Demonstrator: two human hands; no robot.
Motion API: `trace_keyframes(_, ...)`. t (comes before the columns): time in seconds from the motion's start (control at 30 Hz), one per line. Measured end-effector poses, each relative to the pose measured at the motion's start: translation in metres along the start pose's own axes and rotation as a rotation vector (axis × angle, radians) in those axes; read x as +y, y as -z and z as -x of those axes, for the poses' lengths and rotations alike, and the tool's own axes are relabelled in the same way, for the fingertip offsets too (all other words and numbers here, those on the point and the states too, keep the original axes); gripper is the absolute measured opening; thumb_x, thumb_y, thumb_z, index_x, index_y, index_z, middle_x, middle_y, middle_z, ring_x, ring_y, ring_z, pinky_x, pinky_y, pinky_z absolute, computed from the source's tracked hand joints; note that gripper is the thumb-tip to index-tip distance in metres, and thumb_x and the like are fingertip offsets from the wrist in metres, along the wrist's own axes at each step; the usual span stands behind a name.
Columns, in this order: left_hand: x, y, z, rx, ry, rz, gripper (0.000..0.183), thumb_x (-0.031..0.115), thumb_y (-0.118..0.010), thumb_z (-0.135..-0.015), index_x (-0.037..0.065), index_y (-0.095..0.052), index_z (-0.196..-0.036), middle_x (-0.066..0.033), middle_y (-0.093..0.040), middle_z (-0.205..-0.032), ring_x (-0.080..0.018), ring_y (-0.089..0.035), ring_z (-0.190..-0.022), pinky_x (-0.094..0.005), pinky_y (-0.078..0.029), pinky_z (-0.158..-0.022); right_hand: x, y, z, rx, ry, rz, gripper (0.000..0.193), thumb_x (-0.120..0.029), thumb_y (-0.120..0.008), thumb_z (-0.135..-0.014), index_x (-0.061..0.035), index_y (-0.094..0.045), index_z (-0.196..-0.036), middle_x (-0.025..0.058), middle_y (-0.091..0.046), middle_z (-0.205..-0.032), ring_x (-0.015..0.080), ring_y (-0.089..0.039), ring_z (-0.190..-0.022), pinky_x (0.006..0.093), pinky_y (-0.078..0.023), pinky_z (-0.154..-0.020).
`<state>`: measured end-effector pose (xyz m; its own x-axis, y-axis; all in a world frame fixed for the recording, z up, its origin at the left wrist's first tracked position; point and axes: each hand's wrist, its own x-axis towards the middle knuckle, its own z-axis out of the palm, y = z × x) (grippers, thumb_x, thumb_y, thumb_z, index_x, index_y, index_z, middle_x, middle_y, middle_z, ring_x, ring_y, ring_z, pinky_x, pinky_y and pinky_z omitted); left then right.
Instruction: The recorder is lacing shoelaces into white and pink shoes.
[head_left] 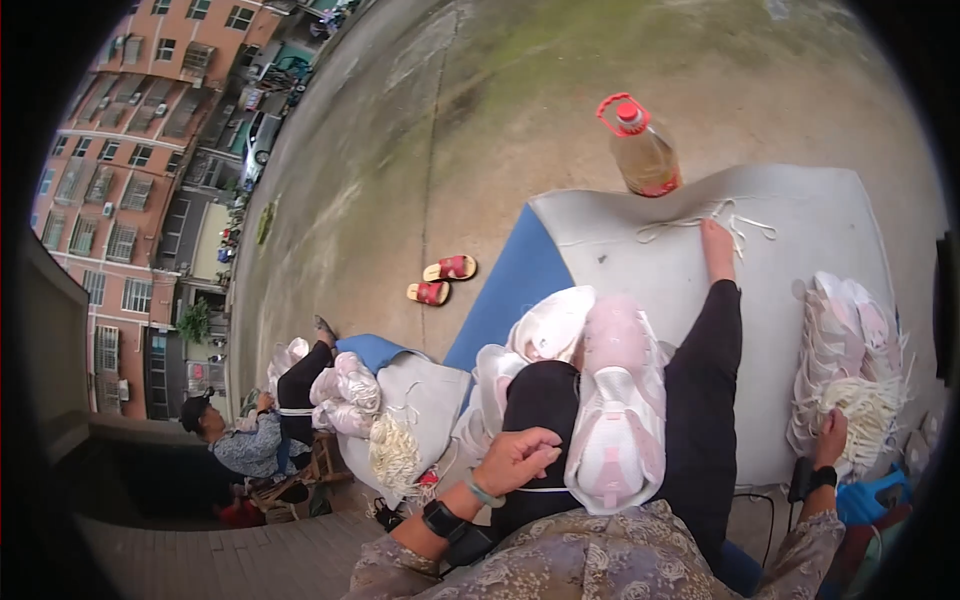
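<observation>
A white and pale pink shoe upper (615, 430) lies across my lap, its toe end toward me, with a pink part (615, 330) beyond it. My left hand (515, 462) hovers beside it over my left thigh. Its fingers are curled together, and nothing shows in them. At the far right, my right hand (832, 438) is at a bundle of cream shoelaces (862, 410), fingers pinched on the strands. That bundle lies against a pile of pink and white shoe uppers (845, 325). More white uppers (553, 325) rest beside my left knee.
Pale sheeting (800, 230) with a blue underside covers the ground under my bare foot, where loose laces (735, 225) lie. Beyond stands a bottle with a red cap (645, 155). Red slippers (450, 268) sit on the concrete. Another person (250, 445) sits at left near more uppers and laces.
</observation>
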<state>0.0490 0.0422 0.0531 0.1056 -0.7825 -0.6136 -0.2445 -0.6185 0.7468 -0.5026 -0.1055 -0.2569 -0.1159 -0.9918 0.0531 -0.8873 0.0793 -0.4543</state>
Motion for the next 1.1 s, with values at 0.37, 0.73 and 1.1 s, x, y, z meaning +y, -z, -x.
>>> trace_keyframes(0.37, -0.011, 0.004, -0.004, -0.002, -0.038, 0.058, 0.018, 0.014, -0.051, -0.090, 0.001, -0.058, -0.101, -0.0004, -0.059, -0.077, -0.0042, -0.054, -0.056, -0.0185, -0.045, -0.051, 0.028, -0.030, -0.007, -0.121, 0.030, -0.031, 0.011, -0.004, -0.047, -0.084, 0.0018, -0.050, -0.093, 0.0164, -0.050, -0.086, 0.0315, -0.051, -0.082, 0.0365, -0.040, -0.076)
trace_keyframes(0.73, -0.018, 0.013, -0.016, -0.083, -0.083, 0.118, 0.019, 0.019, -0.053, -0.089, 0.005, -0.058, -0.101, -0.0005, -0.059, -0.074, -0.0034, -0.052, -0.051, -0.0176, -0.043, -0.047, 0.040, -0.009, -0.036, -0.113, -0.010, -0.021, 0.012, -0.011, -0.041, -0.080, 0.0003, -0.039, -0.078, 0.0175, -0.042, -0.068, 0.0357, -0.044, -0.065, 0.0426, -0.037, -0.063)
trace_keyframes(1.1, 0.065, -0.003, -0.036, -0.447, -0.398, 0.386, 0.047, 0.018, -0.060, -0.083, 0.004, -0.041, -0.124, -0.0056, -0.050, -0.115, -0.0033, -0.051, -0.056, -0.0179, -0.045, -0.049, -0.274, 0.157, -0.038, -0.445, 0.258, -0.719, 0.010, -0.005, -0.048, -0.080, -0.0064, -0.042, -0.072, -0.0014, -0.038, -0.060, 0.0066, -0.036, -0.050, 0.0212, -0.029, -0.045)
